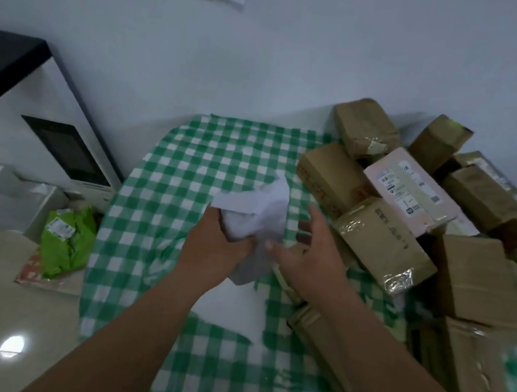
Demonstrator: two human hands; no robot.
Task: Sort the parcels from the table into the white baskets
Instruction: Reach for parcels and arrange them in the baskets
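My left hand [223, 241] grips a white bag [256, 215] above the checked table [188, 165]; my right hand [305, 253] hovers beside it, fingers loose, grasping nothing; brown boxes [387, 245] pile right.

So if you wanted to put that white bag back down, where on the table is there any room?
The checked cloth lies bare on the left and far side, between the table's left edge and the pile of brown boxes. The near-left cloth beside the left hand is also free. The right side is crowded with stacked boxes.
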